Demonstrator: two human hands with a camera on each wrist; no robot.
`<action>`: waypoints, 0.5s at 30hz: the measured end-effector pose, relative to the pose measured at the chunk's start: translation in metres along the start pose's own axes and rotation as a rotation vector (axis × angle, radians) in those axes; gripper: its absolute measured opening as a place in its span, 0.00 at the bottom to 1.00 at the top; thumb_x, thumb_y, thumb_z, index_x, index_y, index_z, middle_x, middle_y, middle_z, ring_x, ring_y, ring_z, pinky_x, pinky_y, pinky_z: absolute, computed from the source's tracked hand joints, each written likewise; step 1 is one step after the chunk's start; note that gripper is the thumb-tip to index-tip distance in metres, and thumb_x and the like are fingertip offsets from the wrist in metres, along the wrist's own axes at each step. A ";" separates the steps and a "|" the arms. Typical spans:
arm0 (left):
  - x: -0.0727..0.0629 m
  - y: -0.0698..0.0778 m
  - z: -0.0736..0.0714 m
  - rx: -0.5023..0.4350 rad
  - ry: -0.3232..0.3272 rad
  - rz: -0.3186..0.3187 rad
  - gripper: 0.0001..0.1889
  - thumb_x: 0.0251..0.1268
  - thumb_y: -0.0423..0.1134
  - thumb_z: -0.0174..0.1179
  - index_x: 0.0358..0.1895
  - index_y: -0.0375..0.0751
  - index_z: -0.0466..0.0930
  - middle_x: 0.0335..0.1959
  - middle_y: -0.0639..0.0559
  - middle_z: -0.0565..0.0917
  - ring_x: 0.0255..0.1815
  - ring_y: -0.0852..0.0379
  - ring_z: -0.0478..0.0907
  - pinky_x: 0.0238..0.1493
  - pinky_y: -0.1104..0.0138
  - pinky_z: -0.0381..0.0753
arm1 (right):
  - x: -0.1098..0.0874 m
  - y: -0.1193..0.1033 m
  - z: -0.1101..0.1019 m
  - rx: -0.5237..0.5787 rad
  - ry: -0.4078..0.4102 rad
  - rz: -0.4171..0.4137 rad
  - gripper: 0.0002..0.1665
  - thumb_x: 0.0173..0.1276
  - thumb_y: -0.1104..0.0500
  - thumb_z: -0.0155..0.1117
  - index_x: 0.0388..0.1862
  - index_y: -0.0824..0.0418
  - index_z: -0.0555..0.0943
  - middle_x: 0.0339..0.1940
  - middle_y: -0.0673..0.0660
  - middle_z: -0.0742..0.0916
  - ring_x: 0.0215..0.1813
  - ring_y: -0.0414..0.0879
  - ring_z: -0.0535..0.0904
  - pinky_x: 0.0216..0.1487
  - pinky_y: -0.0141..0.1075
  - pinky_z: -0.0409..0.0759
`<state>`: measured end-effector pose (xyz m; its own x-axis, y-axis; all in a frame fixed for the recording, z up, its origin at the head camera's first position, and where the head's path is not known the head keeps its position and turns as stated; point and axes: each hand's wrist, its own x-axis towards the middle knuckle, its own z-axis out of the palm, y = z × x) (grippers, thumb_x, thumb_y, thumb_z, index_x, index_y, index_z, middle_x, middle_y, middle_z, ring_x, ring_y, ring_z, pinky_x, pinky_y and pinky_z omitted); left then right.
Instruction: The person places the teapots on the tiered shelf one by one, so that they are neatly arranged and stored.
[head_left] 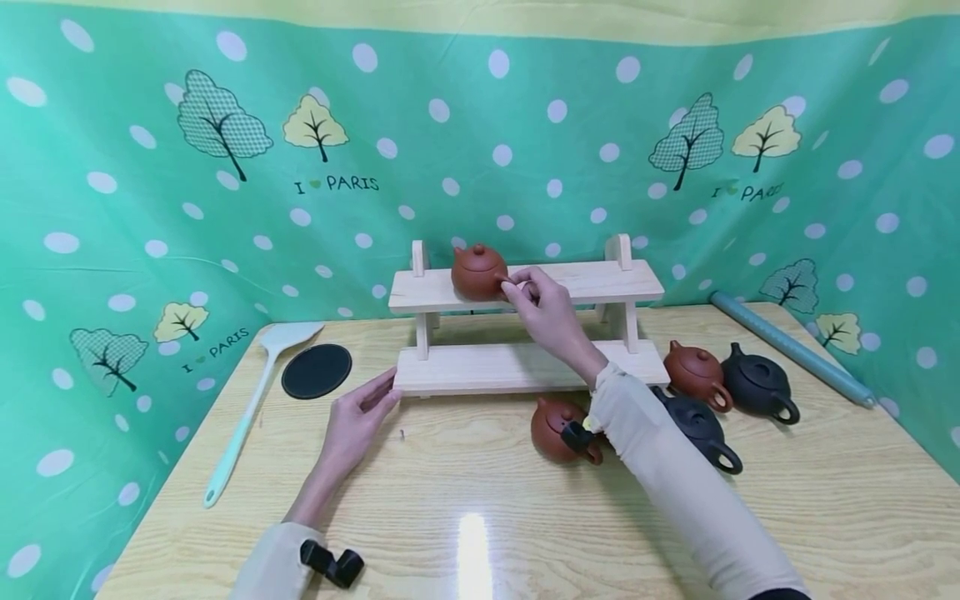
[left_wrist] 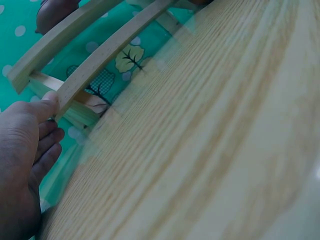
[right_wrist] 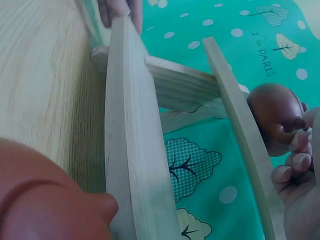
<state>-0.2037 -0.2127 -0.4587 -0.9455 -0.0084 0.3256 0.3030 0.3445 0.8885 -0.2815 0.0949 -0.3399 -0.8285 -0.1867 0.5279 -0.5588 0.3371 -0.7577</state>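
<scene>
A reddish-brown teapot [head_left: 477, 273] sits upright on the upper board of a two-tier wooden shelf [head_left: 487, 369], left of its middle. My right hand [head_left: 546, 308] pinches its handle from the right; in the right wrist view curled fingertips [right_wrist: 298, 150] meet the handle. At the shelf's left end, my left hand [head_left: 358, 423] holds the tip of the lower board, and the left wrist view has the thumb [left_wrist: 49, 102] against the board's end with the other fingers bent below it. A second reddish-brown teapot [head_left: 551, 429] stands before the shelf, partly covered by my right wrist camera.
Right of the shelf stand another reddish-brown teapot [head_left: 693, 371] and two black teapots, one behind [head_left: 756, 385] and one in front [head_left: 697, 425]. A grey-green roll [head_left: 791, 346] lies at the far right. At left are a pale turquoise spatula [head_left: 251, 417] and a black round mat [head_left: 317, 372].
</scene>
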 end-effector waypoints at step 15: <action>0.000 0.002 0.000 -0.012 -0.006 -0.006 0.22 0.72 0.36 0.67 0.66 0.32 0.80 0.60 0.37 0.83 0.61 0.44 0.81 0.54 0.79 0.79 | -0.028 0.005 -0.030 0.041 -0.057 0.147 0.16 0.84 0.53 0.57 0.56 0.65 0.79 0.20 0.55 0.73 0.24 0.49 0.66 0.26 0.36 0.64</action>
<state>-0.2031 -0.2119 -0.4568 -0.9481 -0.0045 0.3179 0.2983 0.3336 0.8943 -0.2605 0.1291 -0.3469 -0.9017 -0.1903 0.3883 -0.4312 0.3267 -0.8410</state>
